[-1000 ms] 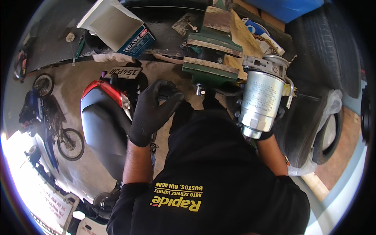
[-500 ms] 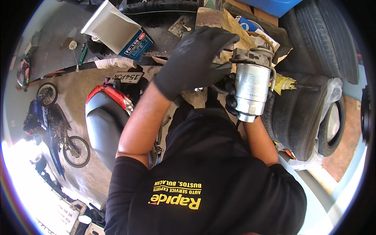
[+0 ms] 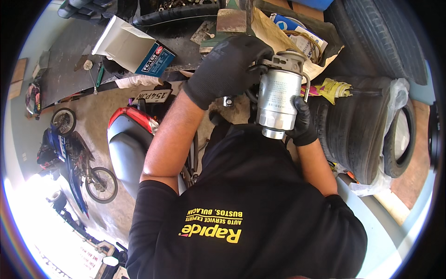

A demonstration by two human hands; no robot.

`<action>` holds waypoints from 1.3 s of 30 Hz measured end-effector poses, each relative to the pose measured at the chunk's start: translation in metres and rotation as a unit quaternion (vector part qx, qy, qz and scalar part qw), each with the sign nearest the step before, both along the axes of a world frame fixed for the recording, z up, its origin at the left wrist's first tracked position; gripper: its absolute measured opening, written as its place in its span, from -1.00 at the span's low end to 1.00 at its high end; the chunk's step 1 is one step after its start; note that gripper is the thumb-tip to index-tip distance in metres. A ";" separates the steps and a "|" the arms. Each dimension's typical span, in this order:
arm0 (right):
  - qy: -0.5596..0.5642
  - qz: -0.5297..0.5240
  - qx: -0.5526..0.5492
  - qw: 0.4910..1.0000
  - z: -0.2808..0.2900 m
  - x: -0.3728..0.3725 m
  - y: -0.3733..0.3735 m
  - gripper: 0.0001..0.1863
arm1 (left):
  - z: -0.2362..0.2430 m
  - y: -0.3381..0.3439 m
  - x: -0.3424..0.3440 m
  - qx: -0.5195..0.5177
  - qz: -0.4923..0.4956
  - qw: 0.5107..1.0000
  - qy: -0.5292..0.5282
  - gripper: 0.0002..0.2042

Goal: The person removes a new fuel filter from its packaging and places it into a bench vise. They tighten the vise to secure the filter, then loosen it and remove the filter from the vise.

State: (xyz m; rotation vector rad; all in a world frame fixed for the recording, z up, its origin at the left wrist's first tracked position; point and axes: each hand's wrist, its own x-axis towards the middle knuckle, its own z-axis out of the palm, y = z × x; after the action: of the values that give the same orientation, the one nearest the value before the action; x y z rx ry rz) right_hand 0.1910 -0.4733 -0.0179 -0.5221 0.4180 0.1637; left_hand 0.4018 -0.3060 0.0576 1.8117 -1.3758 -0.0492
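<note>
A silver canister fuel filter (image 3: 278, 100) hangs upright before me, with a metal filter head (image 3: 291, 60) on its upper end. Black gloves cover both hands. My right hand (image 3: 303, 123) is closed round the lower right side of the canister; its thumb shows in front and its other fingers are mostly hidden. From the left, my left hand (image 3: 227, 67) reaches across and its fingers and thumb close on the left edge of the filter head. A curved metal pipe (image 3: 306, 87) runs down from the head's right side.
On the dark workbench (image 3: 183, 49) lie an open white and blue carton (image 3: 125, 46) and a green-handled tool (image 3: 100, 74). A vise (image 3: 232, 22) stands at the bench edge. Stacked tyres (image 3: 357, 125) are on the right. A motorcycle (image 3: 132, 132) and a dirt bike (image 3: 74, 156) stand left.
The fuel filter has shifted left and slightly up. My left hand has come from beside it onto the filter head; my right hand's grip has moved to the canister's right side.
</note>
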 end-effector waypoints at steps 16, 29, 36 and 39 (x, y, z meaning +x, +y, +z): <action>-0.002 0.102 0.082 0.991 0.011 0.013 -0.010 0.21 | -0.234 0.091 -0.114 -0.256 0.172 0.319 0.896 -0.78; 0.044 0.104 0.045 0.993 0.023 0.015 -0.012 0.16 | -0.065 0.114 -0.097 -0.081 0.458 0.861 0.205 -0.78; 0.065 0.070 0.034 0.995 0.007 0.007 -0.013 0.16 | -0.052 0.105 -0.094 -0.002 0.426 0.894 0.140 -0.73; 0.062 0.069 0.054 0.994 0.004 0.007 -0.012 0.16 | -0.055 0.104 -0.097 -0.203 0.425 0.768 0.434 -0.76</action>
State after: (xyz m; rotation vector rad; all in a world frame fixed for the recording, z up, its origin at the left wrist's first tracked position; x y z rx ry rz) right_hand 0.1976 -0.4856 -0.0138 -0.4347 0.4910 0.3511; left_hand 0.3052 -0.2025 0.0029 1.5391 0.1413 -0.0863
